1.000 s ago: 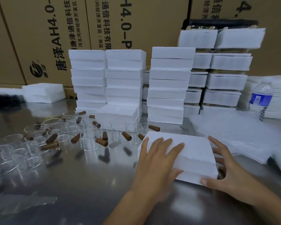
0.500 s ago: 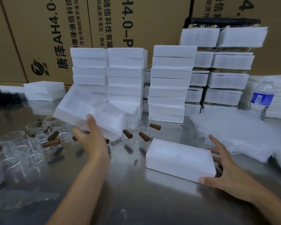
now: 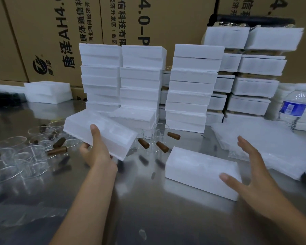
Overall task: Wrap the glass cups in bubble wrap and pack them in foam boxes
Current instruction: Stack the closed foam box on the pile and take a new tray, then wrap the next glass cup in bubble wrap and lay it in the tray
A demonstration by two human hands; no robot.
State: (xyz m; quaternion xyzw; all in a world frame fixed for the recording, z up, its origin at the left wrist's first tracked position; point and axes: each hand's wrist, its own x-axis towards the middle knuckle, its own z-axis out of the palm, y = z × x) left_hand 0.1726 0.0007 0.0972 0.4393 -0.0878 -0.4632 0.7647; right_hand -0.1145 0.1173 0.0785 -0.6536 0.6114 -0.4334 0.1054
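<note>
Foam box (image 3: 200,174) is being opened: left grip (image 3: 95,153) grasping its lid (image 3: 102,131), right grip (image 3: 251,175) released alongside, wrapping glass cups (image 3: 36,152) likely next

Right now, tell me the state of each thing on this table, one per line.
Foam lid: off, tilted, held up in the left hand.
Foam box base: uncovered, flat on the table.
Right hand: open, beside the base.
Glass cups: unwrapped, on the table.
Bubble wrap: lying flat, unused.
Water bottle: upright.
Stacked foam boxes: closed.
</note>
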